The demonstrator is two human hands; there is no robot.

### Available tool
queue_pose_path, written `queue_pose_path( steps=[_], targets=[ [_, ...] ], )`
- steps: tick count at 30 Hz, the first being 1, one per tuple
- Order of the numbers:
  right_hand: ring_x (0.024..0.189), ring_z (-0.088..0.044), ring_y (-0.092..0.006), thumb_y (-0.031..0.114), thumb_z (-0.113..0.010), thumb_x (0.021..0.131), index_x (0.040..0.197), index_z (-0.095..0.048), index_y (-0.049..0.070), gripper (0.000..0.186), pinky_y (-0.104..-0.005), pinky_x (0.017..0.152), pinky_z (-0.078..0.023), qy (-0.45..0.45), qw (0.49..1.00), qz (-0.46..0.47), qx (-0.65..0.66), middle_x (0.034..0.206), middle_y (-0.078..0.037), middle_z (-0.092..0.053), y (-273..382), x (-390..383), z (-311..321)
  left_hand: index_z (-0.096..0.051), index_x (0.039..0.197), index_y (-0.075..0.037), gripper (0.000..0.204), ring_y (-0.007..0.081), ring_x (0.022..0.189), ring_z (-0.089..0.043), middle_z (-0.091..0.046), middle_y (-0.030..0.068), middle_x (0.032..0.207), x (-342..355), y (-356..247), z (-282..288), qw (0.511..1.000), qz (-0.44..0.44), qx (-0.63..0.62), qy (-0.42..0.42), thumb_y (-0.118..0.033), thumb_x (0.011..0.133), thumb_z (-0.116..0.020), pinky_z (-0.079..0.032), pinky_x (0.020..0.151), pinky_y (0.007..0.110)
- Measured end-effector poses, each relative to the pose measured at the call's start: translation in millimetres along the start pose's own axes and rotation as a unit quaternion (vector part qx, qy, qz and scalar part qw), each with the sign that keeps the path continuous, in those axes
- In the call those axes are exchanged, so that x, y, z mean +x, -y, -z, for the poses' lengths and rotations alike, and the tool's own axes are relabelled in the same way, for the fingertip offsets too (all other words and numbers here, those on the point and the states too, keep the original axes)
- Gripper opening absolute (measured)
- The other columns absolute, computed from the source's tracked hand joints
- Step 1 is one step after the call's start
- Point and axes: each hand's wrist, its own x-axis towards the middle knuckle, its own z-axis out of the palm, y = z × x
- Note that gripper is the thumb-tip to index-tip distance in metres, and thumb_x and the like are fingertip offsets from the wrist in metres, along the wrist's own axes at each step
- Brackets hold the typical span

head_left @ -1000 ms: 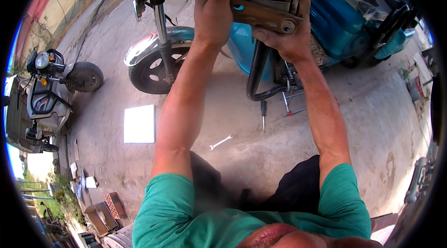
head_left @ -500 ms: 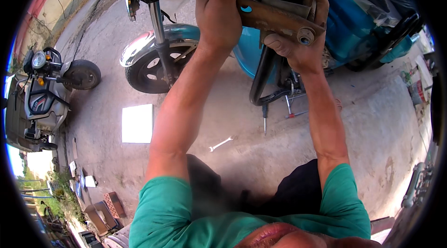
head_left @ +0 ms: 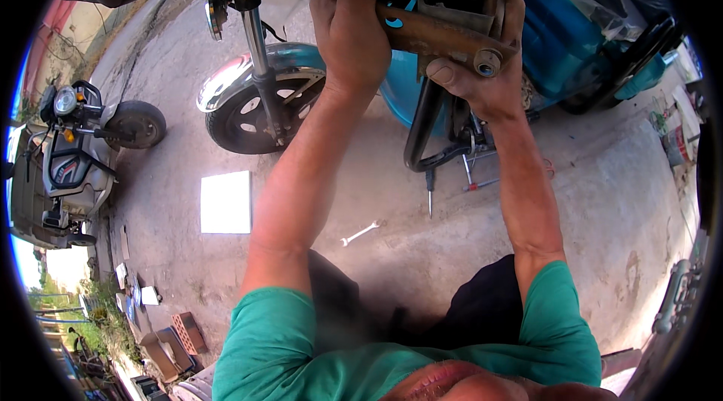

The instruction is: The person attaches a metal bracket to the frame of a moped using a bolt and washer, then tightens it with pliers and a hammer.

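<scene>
A rusty brown metal bracket sits between my two hands at the top of the view, in front of a blue three-wheeled vehicle. It has a hole at its left end and a round bushing at its right end, and a dark part is seated behind it. My left hand is closed at the bracket's left end, its fingertips partly hidden. Wrapped round the right end is my right hand, thumb below the bracket and fingers behind its far side.
On the concrete lie an open-ended wrench, a screwdriver and a white square panel. The front wheel stands left of my left forearm. Another three-wheeler is parked far left, with bricks nearer me.
Both hands and the bracket have shifted slightly left, still gripped the same way. The ground and the things on it sit a little further right in the view.
</scene>
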Motion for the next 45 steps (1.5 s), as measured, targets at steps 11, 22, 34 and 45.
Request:
queue_pose_path(
  steps=[11, 22, 34, 45],
  targets=[
    [0.147, -0.037, -0.0325, 0.032, -0.099, 0.061, 0.164, 0.003, 0.005, 0.148, -0.0433, 0.121, -0.034, 0.036, 0.970, -0.058, -0.232, 0.159, -0.020, -0.029, 17, 8, 2, -0.057, 0.133, 0.000, 0.042, 0.0277, 0.109, -0.063, -0.066, 0.0122, 0.122, -7, 41, 13, 0.904, -0.302, 0.297, -0.049, -0.032, 0.107, -0.049, -0.048, 0.097, 0.039],
    [0.143, -0.043, -0.0396, 0.034, -0.096, 0.061, 0.161, -0.010, -0.003, 0.136, -0.0464, 0.123, -0.034, -0.010, 0.963, 0.034, -0.268, 0.156, -0.026, -0.034, 22, -2, 4, -0.058, 0.124, 0.002, 0.055, 0.0242, 0.109, -0.062, -0.066, 0.0141, 0.119, -19, -6, -8, 0.999, 0.012, 0.034, 0.000, -0.042, 0.113, -0.026, -0.050, 0.099, 0.038],
    [0.135, -0.051, -0.0434, 0.040, -0.098, 0.058, 0.153, -0.021, -0.011, 0.132, -0.0471, 0.113, -0.042, -0.081, 0.975, -0.019, -0.204, 0.144, -0.030, -0.047, 37, -7, -4, -0.049, 0.144, -0.003, 0.063, 0.0304, 0.134, -0.053, -0.057, 0.0150, 0.143, -20, -28, -16, 0.971, 0.146, -0.191, -0.006, -0.054, 0.110, -0.030, -0.041, 0.116, 0.047],
    [0.131, -0.053, -0.0421, 0.043, -0.096, 0.062, 0.151, -0.024, -0.006, 0.125, -0.0472, 0.111, -0.044, -0.076, 0.969, -0.039, -0.233, 0.138, -0.028, -0.051, 37, -5, -7, -0.048, 0.146, -0.005, 0.064, 0.0309, 0.138, -0.050, -0.054, 0.0135, 0.148, -22, -28, -21, 0.956, 0.177, -0.229, -0.044, -0.055, 0.109, -0.033, -0.038, 0.118, 0.048]
  ],
)
